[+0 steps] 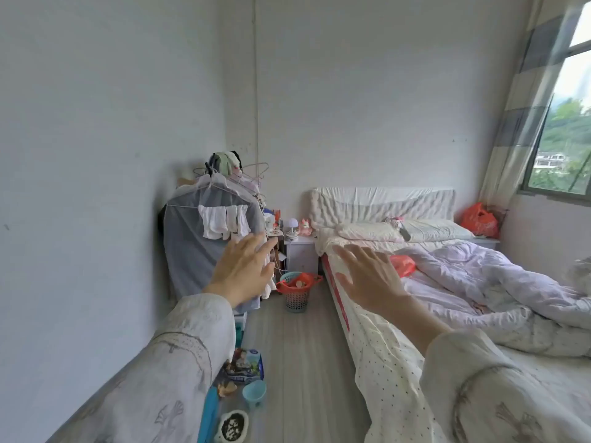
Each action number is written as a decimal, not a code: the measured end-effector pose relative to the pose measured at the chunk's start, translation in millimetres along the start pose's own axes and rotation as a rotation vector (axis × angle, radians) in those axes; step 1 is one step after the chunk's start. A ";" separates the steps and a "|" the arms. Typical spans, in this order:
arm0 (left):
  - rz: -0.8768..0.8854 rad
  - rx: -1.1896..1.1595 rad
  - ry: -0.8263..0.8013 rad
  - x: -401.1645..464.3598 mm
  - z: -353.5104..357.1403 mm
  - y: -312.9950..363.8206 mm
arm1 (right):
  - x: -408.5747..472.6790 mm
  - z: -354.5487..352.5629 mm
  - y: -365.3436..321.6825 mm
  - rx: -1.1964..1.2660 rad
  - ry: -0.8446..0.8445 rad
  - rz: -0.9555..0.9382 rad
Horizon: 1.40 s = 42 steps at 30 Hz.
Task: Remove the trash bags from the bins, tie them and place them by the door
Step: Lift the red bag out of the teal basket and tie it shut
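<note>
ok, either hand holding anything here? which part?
Nothing is held. The left hand and right hand are both raised in the air with fingers spread; the red-bagged bin stands untouched on the floor beyond them.

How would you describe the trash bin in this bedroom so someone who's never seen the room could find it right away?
Start at the bed on the right and follow its near edge toward the white nightstand. On the floor in front of that nightstand stands a small teal mesh bin. It is the only container lined with a red-orange plastic bag, whose edges fold over the rim.
</note>
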<state>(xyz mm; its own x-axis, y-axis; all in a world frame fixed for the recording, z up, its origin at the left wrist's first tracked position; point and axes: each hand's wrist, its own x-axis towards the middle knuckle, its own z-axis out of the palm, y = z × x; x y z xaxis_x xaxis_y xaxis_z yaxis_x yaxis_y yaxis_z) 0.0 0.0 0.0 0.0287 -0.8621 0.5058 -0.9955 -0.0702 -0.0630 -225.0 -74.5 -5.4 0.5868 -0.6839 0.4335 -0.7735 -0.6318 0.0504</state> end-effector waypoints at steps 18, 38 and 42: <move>-0.209 -0.605 0.016 295.6 281.3 -47.9 | 295.7 244.8 149.6 0.521 -0.014 0.260; -0.565 -0.879 -0.190 622.5 641.8 -104.3 | 637.8 544.3 353.3 0.810 -0.283 0.352; -0.623 -0.888 -0.229 671.8 715.1 -135.2 | 706.7 607.6 376.7 0.811 -0.357 0.360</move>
<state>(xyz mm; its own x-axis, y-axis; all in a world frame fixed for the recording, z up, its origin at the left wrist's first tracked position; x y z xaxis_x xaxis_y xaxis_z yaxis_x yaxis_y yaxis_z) 218.2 -928.6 -266.8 0.4718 -0.8798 0.0579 -0.5087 -0.2180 0.8329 43.8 -1017.4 -226.8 0.4886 -0.8725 -0.0056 -0.5988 -0.3306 -0.7295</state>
